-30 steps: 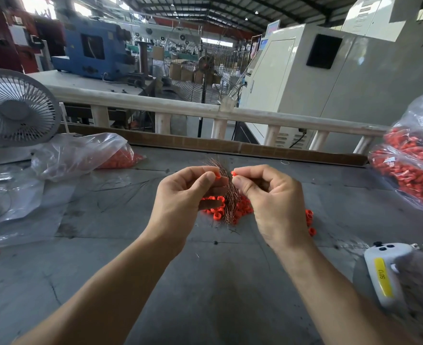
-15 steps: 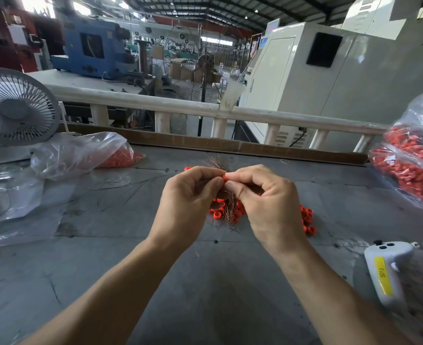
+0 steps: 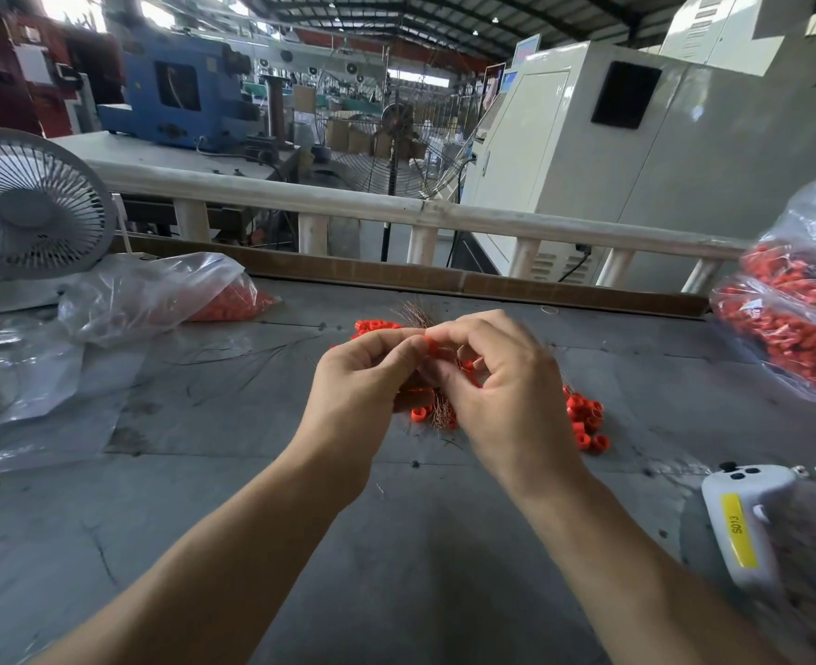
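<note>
fingers [image 3: 396, 340] of both hands were curled and pressed tip to tip, clamped together on one small orange ring [image 3: 431, 344]. the left hand [image 3: 363, 391] pinched it from one side and the right hand [image 3: 507, 400] from the other. a second before, the two sets of fingertips stood slightly apart with a gap between them. half a second before they had met, and now they were still together and a little tighter. that reads as the ring being pushed onto a strand, with the seating probably under way rather than finished.

just behind and below the fingers ran the bundle of copper wires [image 3: 415, 315]. its frayed ends showed above the knuckles, and which hand carried it could not be told. under the fingers and off to their right lay loose orange rings [image 3: 586, 422] on the grey worktop [image 3: 396, 544].

further left of the fingers sat a clear bag [image 3: 156, 295] with more orange pieces, and beyond it a small fan [image 3: 27, 204]. far right of the fingers bulged a fuller bag [image 3: 799, 319], and nearer the person lay a white controller [image 3: 742, 525].
</note>
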Demonstrator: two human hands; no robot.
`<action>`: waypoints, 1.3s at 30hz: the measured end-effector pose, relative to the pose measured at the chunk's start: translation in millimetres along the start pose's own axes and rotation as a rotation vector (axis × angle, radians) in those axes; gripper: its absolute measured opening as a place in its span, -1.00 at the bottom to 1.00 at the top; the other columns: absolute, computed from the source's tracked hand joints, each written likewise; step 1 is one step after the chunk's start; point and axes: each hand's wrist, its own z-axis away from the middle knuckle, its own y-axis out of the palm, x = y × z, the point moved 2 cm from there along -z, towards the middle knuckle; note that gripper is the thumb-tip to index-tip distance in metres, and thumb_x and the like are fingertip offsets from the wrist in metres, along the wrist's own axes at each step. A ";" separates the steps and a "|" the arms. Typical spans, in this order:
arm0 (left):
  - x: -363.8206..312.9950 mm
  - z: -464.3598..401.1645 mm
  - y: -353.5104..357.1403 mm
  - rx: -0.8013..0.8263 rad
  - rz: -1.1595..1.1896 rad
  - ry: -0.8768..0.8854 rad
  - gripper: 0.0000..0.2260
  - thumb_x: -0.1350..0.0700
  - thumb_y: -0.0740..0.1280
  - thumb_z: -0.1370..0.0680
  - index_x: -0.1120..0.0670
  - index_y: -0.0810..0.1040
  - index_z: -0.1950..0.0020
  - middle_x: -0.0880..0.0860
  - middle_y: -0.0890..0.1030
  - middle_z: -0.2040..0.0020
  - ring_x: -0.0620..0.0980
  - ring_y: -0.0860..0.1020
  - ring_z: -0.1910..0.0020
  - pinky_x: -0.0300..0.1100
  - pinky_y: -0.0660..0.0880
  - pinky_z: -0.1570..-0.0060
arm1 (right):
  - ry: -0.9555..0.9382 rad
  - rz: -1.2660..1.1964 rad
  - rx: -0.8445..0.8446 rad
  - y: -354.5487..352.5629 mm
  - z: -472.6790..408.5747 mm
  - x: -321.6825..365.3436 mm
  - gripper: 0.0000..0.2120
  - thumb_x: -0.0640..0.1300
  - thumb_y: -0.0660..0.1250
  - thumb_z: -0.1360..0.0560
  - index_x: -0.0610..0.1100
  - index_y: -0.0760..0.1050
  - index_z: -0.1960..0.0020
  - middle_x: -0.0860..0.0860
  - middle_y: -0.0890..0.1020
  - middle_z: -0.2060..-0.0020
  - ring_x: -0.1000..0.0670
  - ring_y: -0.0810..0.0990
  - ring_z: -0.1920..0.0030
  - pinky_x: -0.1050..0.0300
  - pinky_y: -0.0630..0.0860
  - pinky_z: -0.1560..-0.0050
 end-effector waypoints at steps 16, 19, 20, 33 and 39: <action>1.0 0.4 0.2 0.046 0.137 -0.218 -0.81 0.20 0.31 -0.64 0.29 0.63 -0.13 0.19 0.62 0.13 0.10 0.62 0.12 0.03 0.54 -0.03 | -0.116 0.193 -0.054 0.2 1.4 0.9 -0.92 -0.25 0.50 -0.48 -0.13 0.64 0.07 0.07 0.65 0.11 -0.03 0.57 0.02 -0.02 0.53 -0.02; -0.7 0.5 -0.6 0.066 0.129 -0.233 -0.86 0.18 0.32 -0.64 0.23 0.63 -0.05 0.18 0.63 0.15 0.07 0.63 0.18 -0.05 0.58 0.07 | -0.131 0.191 -0.080 0.4 1.7 0.9 -0.95 -0.23 0.49 -0.48 -0.13 0.65 0.07 0.06 0.66 0.11 -0.04 0.58 0.03 -0.02 0.54 -0.02; -1.0 0.8 -0.8 0.077 0.126 -0.245 -0.86 0.17 0.33 -0.64 0.23 0.62 -0.03 0.19 0.62 0.15 0.06 0.63 0.19 -0.08 0.59 0.10 | -0.129 0.184 -0.093 0.2 2.0 0.5 -0.95 -0.23 0.50 -0.48 -0.14 0.66 0.07 0.06 0.66 0.11 -0.04 0.59 0.03 -0.01 0.55 -0.01; -4.0 2.3 -3.7 0.111 0.113 -0.280 -0.85 0.15 0.35 -0.62 0.24 0.62 -0.01 0.19 0.62 0.13 0.07 0.60 0.14 -0.04 0.59 0.02 | -0.112 0.135 -0.068 -2.0 0.9 2.2 -0.93 -0.27 0.55 -0.45 -0.16 0.70 0.09 0.05 0.68 0.15 -0.02 0.61 0.07 0.05 0.55 0.01; -5.4 1.7 -5.0 0.117 0.106 -0.262 -0.85 0.16 0.37 -0.59 0.24 0.64 0.01 0.19 0.64 0.14 0.07 0.62 0.15 -0.09 0.63 0.09 | -0.050 0.048 0.001 -4.1 -1.2 1.6 -0.94 -0.23 0.55 -0.47 -0.15 0.71 0.07 0.06 0.68 0.15 0.03 0.61 0.06 0.09 0.55 0.01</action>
